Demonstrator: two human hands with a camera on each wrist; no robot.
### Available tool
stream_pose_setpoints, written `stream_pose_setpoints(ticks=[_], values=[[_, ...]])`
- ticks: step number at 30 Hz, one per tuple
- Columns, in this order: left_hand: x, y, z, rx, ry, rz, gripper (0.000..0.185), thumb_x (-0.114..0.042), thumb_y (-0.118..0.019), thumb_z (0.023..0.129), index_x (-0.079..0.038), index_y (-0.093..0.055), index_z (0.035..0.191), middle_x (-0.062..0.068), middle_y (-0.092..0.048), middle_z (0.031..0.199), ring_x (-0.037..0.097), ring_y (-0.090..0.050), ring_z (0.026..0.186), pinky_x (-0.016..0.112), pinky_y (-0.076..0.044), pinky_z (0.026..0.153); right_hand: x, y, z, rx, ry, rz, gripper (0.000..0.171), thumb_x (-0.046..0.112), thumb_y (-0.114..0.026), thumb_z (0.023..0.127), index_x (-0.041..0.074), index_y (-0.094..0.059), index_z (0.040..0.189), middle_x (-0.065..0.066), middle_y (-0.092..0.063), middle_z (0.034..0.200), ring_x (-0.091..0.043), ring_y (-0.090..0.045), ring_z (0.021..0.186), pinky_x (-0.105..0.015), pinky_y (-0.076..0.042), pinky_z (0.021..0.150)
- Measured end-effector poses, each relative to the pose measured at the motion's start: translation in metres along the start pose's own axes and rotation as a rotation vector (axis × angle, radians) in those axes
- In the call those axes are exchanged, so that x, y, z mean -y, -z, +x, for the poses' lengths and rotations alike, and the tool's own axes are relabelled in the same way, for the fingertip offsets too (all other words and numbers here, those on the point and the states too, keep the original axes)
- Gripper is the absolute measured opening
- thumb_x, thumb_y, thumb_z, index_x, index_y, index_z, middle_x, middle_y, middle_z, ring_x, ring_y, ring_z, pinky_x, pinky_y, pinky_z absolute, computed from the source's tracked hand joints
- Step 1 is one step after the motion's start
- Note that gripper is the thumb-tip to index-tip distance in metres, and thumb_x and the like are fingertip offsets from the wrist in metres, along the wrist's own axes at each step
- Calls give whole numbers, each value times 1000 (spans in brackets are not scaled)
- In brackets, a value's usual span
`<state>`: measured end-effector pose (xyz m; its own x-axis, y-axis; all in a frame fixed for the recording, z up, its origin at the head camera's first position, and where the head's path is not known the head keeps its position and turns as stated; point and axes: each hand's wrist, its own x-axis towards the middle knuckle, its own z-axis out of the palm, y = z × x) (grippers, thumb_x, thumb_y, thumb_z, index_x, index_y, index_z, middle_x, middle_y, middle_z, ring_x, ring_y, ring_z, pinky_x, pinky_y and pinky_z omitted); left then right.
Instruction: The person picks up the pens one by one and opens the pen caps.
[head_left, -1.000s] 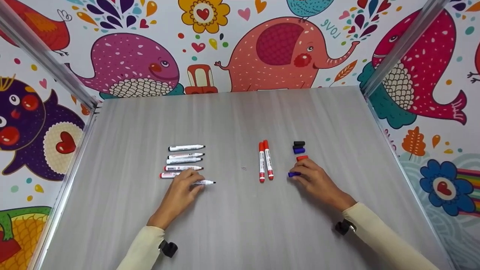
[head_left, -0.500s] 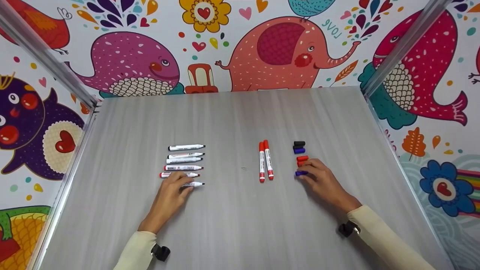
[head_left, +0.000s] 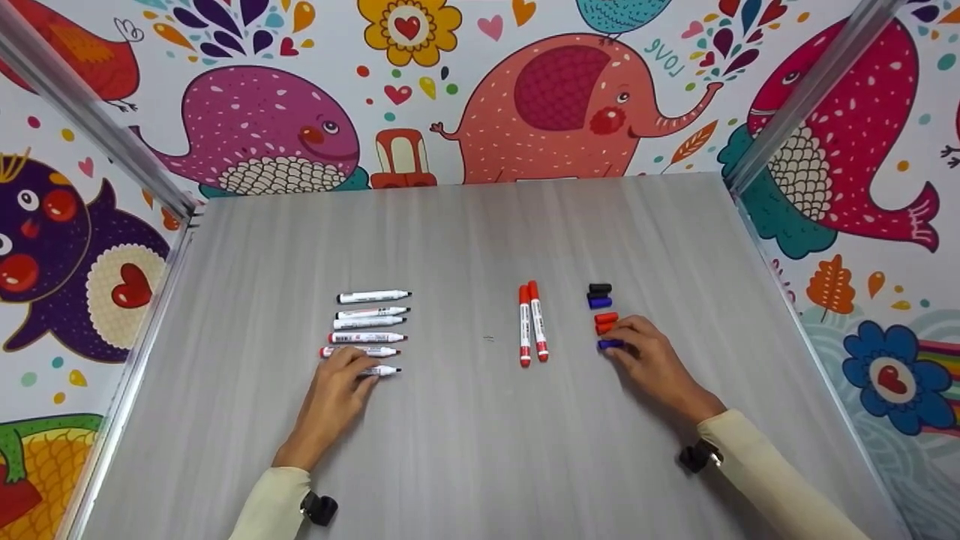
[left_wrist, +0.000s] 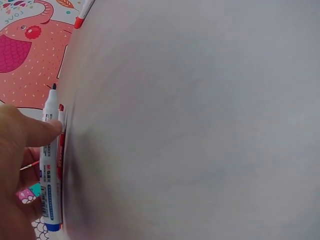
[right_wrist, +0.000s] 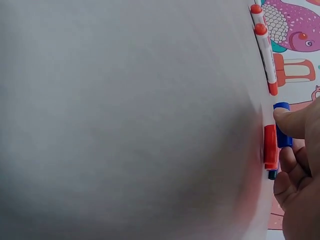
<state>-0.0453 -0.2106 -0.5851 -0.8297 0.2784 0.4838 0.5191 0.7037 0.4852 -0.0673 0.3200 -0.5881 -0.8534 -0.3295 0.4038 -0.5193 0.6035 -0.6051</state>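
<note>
"Across the desk (head_left: 450,457), left grip (head_left: 332,397) and right grip (head_left: 651,364) have drawn farther apart than a second ago."

"Grasping what?"

"Left pinches an uncapped blue-ended marker (left_wrist: 51,170), just beside five other white markers (head_left: 367,337); right pinches a blue cap (right_wrist: 284,140) near two red caps (head_left: 606,319)."

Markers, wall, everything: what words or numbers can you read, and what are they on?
"love", printed back to front: on the patterned wall.
Print on the white marker in the left hand: too small to read.
Print on the other markers: too small or blurred.
Tiny dark marks on the table: too small to tell.
</note>
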Motion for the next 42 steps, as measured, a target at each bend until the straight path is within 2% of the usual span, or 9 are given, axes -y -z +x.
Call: stream_pose_setpoints(ticks=[9,13,18,26,42], values=[[3,-4,-3,-14,25,40,29,13,-92,77,-1,-81,100,8,-70,100,29,-66,97,52,-51,87,-5,-2,-1,-4,-41,21,28,-16,-86,85,-3,-81,109,-15,-70,116,-27,-65,110,-6,-42,95],[3,-5,-1,-9,48,37,26,12,-92,80,0,-81,101,10,-70,102,31,-64,100,52,-50,90,-6,-3,0,-13,-28,18,28,-17,-86,84,-4,-81,108,-17,-69,114,-27,-65,108,-6,-42,97],[4,-6,1,-3,62,45,26,11,-92,80,1,-81,102,11,-70,102,30,-62,101,50,-51,90,-7,-3,0,-23,-23,27,28,-18,-86,83,-5,-81,108,-17,-69,113,-24,-65,106,-8,-45,94],[5,-8,3,-9,41,67,27,11,-93,78,1,-82,100,11,-70,100,32,-62,102,51,-51,90,-8,-3,1,-19,-37,27,27,-17,-86,84,-4,-81,108,-17,-68,113,-25,-64,106,-7,-43,95],[3,-9,8,-10,22,85,27,11,-92,78,2,-83,102,13,-68,103,36,-56,107,56,-43,93,-5,-3,4,-37,-50,25,31,-16,-86,84,-4,-81,113,-16,-70,116,-31,-66,107,-9,-43,96]])
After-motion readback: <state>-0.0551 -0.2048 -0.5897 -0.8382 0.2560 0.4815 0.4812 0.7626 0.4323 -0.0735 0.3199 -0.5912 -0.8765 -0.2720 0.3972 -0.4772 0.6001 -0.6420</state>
